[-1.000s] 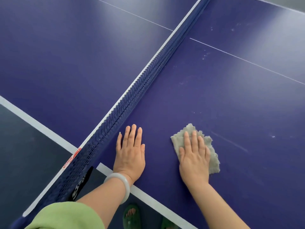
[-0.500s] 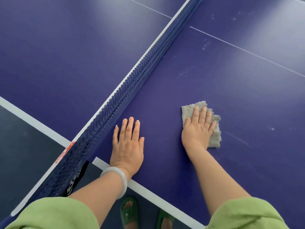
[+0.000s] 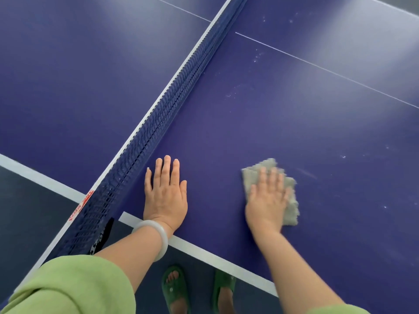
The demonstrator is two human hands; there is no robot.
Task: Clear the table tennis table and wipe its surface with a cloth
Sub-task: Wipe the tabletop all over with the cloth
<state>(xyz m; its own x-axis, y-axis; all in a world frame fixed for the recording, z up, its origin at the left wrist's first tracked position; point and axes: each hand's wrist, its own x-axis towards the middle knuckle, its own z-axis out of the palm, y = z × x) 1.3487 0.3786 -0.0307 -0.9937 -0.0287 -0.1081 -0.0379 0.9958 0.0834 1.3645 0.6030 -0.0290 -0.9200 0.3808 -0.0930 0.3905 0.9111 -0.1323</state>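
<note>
The purple table tennis table (image 3: 294, 123) fills the view. A grey cloth (image 3: 291, 200) lies flat on its near right half. My right hand (image 3: 266, 200) presses on the cloth with straight, spread fingers; hand and cloth are blurred by motion. My left hand (image 3: 165, 193) rests flat on the table beside the net, fingers straight, holding nothing. White specks and a faint streak (image 3: 306, 173) mark the surface to the right of the cloth.
The dark blue net (image 3: 163, 114) runs diagonally from lower left to upper centre, just left of my left hand. The white edge line (image 3: 204, 251) marks the table's near side. My feet in green sandals (image 3: 174, 288) stand on the dark floor below.
My right hand first pushed the cloth away from me, then drew it back toward the table's near edge. The left hand stayed flat in place.
</note>
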